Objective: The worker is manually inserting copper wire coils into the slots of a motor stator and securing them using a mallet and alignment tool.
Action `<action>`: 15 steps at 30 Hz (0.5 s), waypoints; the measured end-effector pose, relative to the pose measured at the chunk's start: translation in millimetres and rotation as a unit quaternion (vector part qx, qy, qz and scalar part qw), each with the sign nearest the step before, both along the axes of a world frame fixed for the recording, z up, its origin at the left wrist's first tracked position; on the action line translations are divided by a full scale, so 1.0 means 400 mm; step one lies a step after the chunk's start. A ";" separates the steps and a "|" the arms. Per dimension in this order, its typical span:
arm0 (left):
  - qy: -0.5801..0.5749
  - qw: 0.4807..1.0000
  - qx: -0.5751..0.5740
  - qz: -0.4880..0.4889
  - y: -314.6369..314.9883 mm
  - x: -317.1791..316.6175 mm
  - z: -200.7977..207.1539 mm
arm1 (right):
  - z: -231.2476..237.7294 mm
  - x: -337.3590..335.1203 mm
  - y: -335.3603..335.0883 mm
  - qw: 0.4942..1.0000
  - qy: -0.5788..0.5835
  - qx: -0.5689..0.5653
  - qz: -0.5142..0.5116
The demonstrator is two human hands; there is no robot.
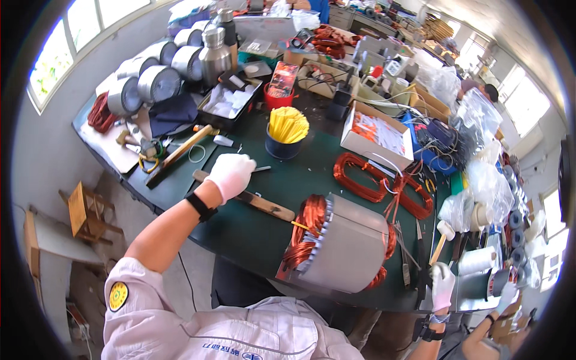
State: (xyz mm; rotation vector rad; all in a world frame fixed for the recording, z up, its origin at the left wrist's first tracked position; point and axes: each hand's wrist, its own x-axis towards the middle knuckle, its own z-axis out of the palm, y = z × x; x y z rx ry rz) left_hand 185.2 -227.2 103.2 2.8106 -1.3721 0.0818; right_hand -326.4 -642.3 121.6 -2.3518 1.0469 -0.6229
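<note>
Near the front edge of the bench (pixel 312 180), the grey stator (pixel 348 249) lies on its side, its long axis running roughly left to right and dipping slightly toward the right. Its left end, ringed with copper windings (pixel 312 213), faces the person's left hand (pixel 231 177). That hand is clenched over a wooden bar (pixel 267 206), which shows on both sides of the fist and slants down to the right, its tip just beside the windings and a narrow yellow strip (pixel 303 227) there. From the left hand, then, the stator lies to the right and nearer the body, almost in line with the bar. The right hand (pixel 443 285) is beyond the stator's other end, well apart from the wound left face, so the left is the nearer one to it. Its fingers are by the handle of a white-headed mallet (pixel 443 234); whether they grasp it, I cannot tell.
</note>
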 end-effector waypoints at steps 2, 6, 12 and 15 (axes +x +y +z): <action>-0.044 0.998 0.048 -0.019 -0.015 -0.015 0.002 | 0.060 0.066 0.053 0.998 -0.048 0.018 -0.036; 0.008 0.995 -0.100 -0.021 0.007 -0.039 0.016 | 0.172 0.217 0.198 0.996 -0.083 -0.032 0.026; 0.148 0.933 -0.268 -0.186 0.091 -0.185 0.075 | 0.260 0.364 0.352 0.958 -0.197 0.095 0.186; 0.126 0.934 -0.254 -0.217 0.079 -0.193 0.080 | 0.260 0.476 0.391 0.951 -0.231 0.107 0.174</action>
